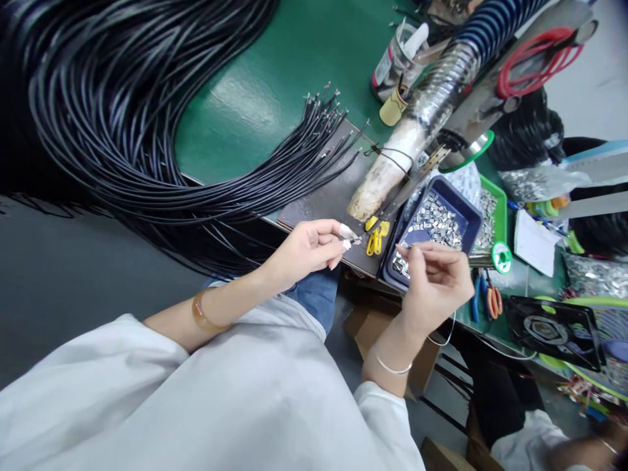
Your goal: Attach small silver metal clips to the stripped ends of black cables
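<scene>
My left hand point(316, 247), with white wraps on its thumb and fingertip, pinches a small metal connector point(358, 240) just beyond the table's front edge. Dark detail shows beside the metal, too small to make out. My right hand point(436, 275) is closed in a pinch above the near part of a dark blue tray point(473, 226). Whatever sits between its thumb and forefinger is too small to name. Shiny metal pieces point(436, 221) fill much of that tray. Yellow plastic clips or handles point(377, 239) lie between my hands, close to the left fingertips.
A thick bundle of black cables point(235, 190) with stripped ends crosses the green table point(235, 111). A ribbed duct point(417, 121) slants down near my hands. Right stand a green bin point(500, 206), pliers point(492, 301) and a black fan point(554, 330). A co-worker's arm point(583, 454) shows lower right.
</scene>
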`<state>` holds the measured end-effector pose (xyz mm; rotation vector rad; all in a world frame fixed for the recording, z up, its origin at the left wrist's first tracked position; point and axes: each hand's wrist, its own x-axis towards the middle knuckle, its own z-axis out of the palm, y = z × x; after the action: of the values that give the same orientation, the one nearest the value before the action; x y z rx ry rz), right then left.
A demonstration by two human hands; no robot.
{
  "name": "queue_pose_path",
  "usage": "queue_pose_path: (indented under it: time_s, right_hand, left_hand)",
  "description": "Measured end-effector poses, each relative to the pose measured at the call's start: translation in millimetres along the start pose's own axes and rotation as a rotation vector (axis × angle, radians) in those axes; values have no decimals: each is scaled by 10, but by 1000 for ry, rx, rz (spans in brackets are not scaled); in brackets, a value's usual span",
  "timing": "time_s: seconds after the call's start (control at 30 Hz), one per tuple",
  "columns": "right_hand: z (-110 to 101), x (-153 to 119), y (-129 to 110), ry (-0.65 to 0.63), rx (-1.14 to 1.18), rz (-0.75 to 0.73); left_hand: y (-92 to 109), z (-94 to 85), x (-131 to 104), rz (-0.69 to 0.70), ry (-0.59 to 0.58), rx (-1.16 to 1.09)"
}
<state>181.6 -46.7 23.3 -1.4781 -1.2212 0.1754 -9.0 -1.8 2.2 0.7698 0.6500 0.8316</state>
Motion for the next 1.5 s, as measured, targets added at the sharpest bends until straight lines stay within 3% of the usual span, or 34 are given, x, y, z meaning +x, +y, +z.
queue_pose_path:
  time_s: [0.1,0.27,0.67,0.77,0.87,0.93,1.07,1.13,1.23,1.37,1.5]
  right_hand:
    - [152,-223,-132,-72,50,-74]
    - [250,-300,-36,-242,176,23]
    - [206,-292,87,-301,348,111]
    - [157,-282,75,-336,271,82]
    - [123,-295,14,-300,37,-44]
    - [125,-313,-18,-271,-6,-73]
    - [176,-342,-17,-267,180,49]
    - [199,-353,-11,-195,160,33]
    - [212,-381,-32,-59,69,-127]
    - [230,-429,-71,-68,12,-361]
    - [264,-429,-43,-56,7,-326]
  left_hand:
    - [10,63,13,37,-2,73]
    - [-10,129,16,85,13,204]
    - [-120,94,29,326,3,441]
    - [-114,44,36,482,-18,682]
    - [-101,20,30,628,-30,930]
    - [-86,32,12,567,-36,896]
    - [-27,75,-15,124,-100,431]
    - [2,81,-3,16,-70,276]
    - [28,80,34,12,31,195]
    - [51,97,63,12,53,211]
    - [57,95,69,35,37,256]
